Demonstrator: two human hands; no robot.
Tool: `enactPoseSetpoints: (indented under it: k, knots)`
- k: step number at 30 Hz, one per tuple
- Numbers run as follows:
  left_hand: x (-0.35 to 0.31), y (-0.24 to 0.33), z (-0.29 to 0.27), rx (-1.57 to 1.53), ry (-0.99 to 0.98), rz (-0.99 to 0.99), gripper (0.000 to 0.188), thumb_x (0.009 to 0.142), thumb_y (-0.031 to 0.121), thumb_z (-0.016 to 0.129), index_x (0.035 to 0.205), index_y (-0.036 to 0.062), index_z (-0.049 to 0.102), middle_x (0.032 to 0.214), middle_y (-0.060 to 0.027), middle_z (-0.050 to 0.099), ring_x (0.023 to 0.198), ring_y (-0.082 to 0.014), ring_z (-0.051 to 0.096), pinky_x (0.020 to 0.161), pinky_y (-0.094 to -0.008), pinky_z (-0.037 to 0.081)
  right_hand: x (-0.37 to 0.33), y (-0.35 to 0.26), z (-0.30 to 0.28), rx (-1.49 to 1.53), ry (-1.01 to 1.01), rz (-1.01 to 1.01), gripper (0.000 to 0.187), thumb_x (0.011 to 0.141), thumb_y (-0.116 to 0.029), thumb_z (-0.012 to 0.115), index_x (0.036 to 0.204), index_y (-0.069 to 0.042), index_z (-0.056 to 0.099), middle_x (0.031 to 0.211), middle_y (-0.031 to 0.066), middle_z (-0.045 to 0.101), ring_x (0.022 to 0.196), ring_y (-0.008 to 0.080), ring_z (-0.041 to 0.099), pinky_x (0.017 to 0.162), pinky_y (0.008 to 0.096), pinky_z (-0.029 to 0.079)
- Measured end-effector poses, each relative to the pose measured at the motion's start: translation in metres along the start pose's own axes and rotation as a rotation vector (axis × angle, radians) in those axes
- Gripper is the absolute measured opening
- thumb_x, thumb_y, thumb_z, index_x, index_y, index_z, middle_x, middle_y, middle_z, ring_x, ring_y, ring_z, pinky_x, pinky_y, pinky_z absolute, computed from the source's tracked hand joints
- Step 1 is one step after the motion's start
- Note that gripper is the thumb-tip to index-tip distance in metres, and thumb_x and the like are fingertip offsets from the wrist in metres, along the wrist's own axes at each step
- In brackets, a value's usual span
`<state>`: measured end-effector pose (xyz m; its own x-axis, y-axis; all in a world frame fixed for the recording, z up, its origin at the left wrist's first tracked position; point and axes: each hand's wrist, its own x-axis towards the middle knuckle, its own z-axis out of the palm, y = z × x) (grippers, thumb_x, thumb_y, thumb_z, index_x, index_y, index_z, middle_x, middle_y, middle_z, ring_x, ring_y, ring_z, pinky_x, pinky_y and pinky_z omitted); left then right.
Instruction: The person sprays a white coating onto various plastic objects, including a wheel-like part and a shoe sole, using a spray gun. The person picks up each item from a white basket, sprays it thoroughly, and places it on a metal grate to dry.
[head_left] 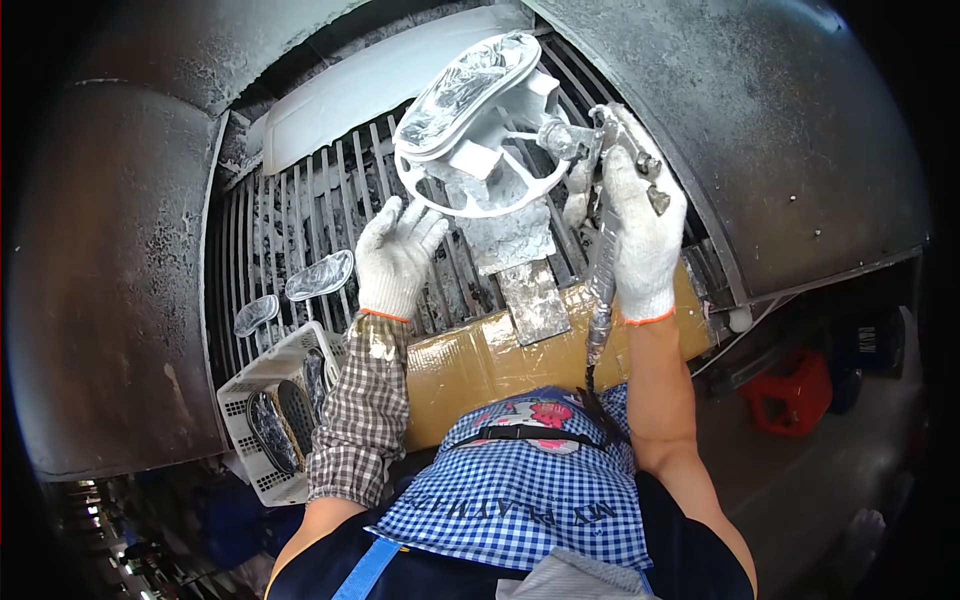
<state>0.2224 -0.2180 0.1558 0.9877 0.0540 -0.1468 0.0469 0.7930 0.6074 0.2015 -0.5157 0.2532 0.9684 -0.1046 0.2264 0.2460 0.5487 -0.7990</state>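
In a white knit glove, my right hand is closed around the handle of a paint-crusted spray gun, a hose hanging from its grip. The gun's nozzle end points left, toward a white-coated spoked wheel on a crusted stand. On white blocks above the wheel rests an oval piece with a white rim and crinkled film over its middle. My left hand, also gloved, has its fingers stretched out at the wheel's near left rim. Whether the fingertips touch the rim I cannot tell.
Beneath the wheel runs a slatted metal grate, with dark booth walls on both sides. Two film-covered oval pieces lie left of my left hand. A white plastic basket holds similar pieces. Brown taped cardboard lines the front edge.
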Motion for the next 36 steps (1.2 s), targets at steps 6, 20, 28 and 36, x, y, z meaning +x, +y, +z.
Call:
enactPoseSetpoints:
  k: [6, 20, 28, 36]
  knots:
    - [0.003, 0.004, -0.001, -0.012, 0.047, 0.048, 0.034, 0.099, 0.018, 0.064, 0.127, 0.0023, 0.053, 0.147, -0.0338, 0.053, 0.136, -0.0489, 0.055, 0.105, -0.0589, 0.054, 0.002, -0.003, -0.008, -0.064, 0.03, -0.101, 0.048, 0.11, -0.013, 0.06, 0.153, 0.005, 0.049, 0.097, 0.0048, 0.068, 0.074, 0.0063, 0.06, 0.063, 0.0228, 0.052]
    - [-0.017, -0.045, 0.027, -0.14, 0.012, -0.074, 0.045, 0.096, 0.013, 0.06, 0.136, -0.0081, 0.056, 0.137, -0.0297, 0.061, 0.12, -0.0415, 0.066, 0.107, -0.0566, 0.056, -0.02, -0.006, 0.026, -0.218, -0.071, -0.136, 0.05, 0.108, -0.008, 0.06, 0.153, 0.009, 0.048, 0.124, 0.0103, 0.07, 0.096, 0.0081, 0.065, 0.084, 0.0258, 0.056]
    - [-0.021, -0.027, 0.031, -0.097, -0.021, -0.023, 0.051, 0.099, 0.019, 0.06, 0.142, -0.0078, 0.055, 0.133, -0.028, 0.065, 0.115, -0.0391, 0.068, 0.104, -0.0534, 0.057, -0.038, -0.013, 0.001, -0.147, -0.042, 0.071, 0.055, 0.108, -0.013, 0.063, 0.155, 0.008, 0.044, 0.115, 0.0137, 0.071, 0.089, 0.0143, 0.067, 0.081, 0.03, 0.059]
    - [-0.009, -0.027, 0.008, -0.087, 0.062, 0.007, 0.044, 0.103, 0.015, 0.054, 0.142, -0.0072, 0.056, 0.138, -0.0247, 0.065, 0.12, -0.037, 0.067, 0.101, -0.0492, 0.058, -0.059, 0.005, -0.04, -0.341, 0.024, 0.099, 0.057, 0.106, -0.018, 0.065, 0.154, 0.006, 0.047, 0.108, 0.0123, 0.07, 0.087, 0.0161, 0.068, 0.082, 0.0316, 0.058]
